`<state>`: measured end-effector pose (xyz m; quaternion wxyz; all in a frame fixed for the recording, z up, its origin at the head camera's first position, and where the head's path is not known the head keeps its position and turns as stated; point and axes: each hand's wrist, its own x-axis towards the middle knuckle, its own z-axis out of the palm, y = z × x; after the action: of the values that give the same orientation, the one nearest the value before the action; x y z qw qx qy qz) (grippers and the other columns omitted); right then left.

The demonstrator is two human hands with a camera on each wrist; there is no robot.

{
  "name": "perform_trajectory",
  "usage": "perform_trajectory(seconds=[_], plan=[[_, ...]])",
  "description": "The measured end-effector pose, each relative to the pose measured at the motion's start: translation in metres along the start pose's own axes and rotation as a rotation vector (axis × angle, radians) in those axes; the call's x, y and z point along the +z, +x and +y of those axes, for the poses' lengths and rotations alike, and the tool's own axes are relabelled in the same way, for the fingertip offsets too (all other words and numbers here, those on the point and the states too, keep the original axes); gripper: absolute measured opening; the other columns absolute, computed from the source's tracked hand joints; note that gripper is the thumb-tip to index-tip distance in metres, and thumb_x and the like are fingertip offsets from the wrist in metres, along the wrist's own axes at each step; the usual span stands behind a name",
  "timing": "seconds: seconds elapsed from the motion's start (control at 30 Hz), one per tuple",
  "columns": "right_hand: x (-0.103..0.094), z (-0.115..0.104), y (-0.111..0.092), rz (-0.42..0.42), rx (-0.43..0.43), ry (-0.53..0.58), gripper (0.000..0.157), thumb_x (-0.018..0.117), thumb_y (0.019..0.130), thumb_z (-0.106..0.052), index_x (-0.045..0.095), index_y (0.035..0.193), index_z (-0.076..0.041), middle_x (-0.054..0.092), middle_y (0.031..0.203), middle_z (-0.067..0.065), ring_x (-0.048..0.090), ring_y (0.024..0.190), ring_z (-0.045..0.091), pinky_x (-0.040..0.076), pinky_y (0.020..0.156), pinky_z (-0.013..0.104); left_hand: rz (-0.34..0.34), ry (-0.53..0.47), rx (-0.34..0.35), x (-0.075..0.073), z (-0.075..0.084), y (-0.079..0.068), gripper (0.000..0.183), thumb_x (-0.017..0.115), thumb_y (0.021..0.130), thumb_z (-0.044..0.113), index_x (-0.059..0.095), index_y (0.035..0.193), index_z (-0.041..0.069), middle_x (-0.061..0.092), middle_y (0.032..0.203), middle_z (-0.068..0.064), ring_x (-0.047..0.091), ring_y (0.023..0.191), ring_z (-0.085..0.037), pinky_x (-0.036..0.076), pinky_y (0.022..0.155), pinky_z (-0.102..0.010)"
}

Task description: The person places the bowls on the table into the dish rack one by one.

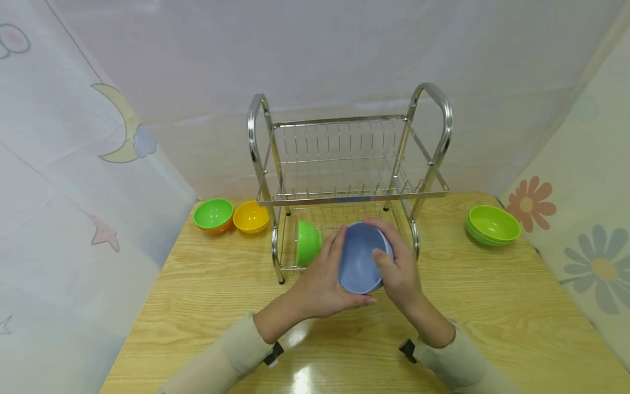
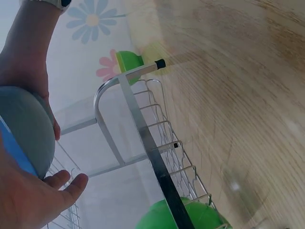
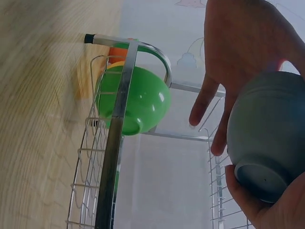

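A blue bowl [image 1: 359, 262] is held up in front of the dish rack [image 1: 315, 200], tipped so that its inside faces the head camera. My right hand [image 1: 404, 273] grips its right side, thumb inside the rim and fingers round the outside. Along the left side lie the straight fingers of my left hand [image 1: 322, 287], with its thumb stretched below the rim. The bowl's outside and foot [image 3: 262, 179] show in the right wrist view. Just left of the hands, a green bowl [image 1: 307, 243] stands on its side on the rack's lower shelf.
At the back left, a green bowl [image 1: 214, 212] sits in an orange bowl [image 1: 220, 230], beside a yellow bowl [image 1: 251, 218]. Stacked green bowls [image 1: 494, 224] stand at the far right. The rack's metal upper shelf overhangs the lower shelf behind the hands.
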<state>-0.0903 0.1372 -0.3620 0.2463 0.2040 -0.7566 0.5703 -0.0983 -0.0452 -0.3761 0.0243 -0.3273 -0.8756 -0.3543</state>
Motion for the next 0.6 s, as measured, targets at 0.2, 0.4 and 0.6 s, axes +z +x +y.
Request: perform_trajectory(seconds=[0.2, 0.4, 0.6], plan=[[-0.003, -0.001, 0.003, -0.011, -0.119, -0.053, 0.051, 0.052, 0.083, -0.007, 0.062, 0.132, -0.002, 0.065, 0.128, 0.016, 0.063, 0.111, 0.032, 0.057, 0.081, 0.049, 0.000, 0.028, 0.057, -0.010, 0.001, -0.006, 0.131, 0.080, 0.076, 0.064, -0.009, 0.163, 0.023, 0.009, 0.170, -0.007, 0.034, 0.148, -0.031, 0.044, 0.111, -0.049], [-0.006, 0.001, 0.008, -0.012, -0.216, -0.106, 0.053, 0.053, 0.080, -0.012, 0.062, 0.132, -0.003, 0.065, 0.126, 0.017, 0.063, 0.105, 0.042, 0.056, 0.071, 0.060, 0.056, 0.140, 0.133, -0.025, 0.006, -0.014, 0.124, 0.077, 0.080, 0.062, -0.003, 0.164, 0.017, 0.014, 0.168, -0.009, 0.033, 0.148, -0.028, 0.042, 0.113, -0.048], [-0.012, 0.006, 0.013, -0.064, -0.231, -0.188, 0.053, 0.056, 0.079, -0.014, 0.062, 0.131, -0.004, 0.064, 0.128, 0.017, 0.062, 0.112, 0.040, 0.056, 0.077, 0.063, 0.286, 0.257, 0.449, -0.052, 0.006, -0.016, 0.086, 0.061, 0.094, 0.053, 0.034, 0.154, -0.001, 0.044, 0.147, -0.016, 0.050, 0.129, -0.028, 0.049, 0.106, -0.040]])
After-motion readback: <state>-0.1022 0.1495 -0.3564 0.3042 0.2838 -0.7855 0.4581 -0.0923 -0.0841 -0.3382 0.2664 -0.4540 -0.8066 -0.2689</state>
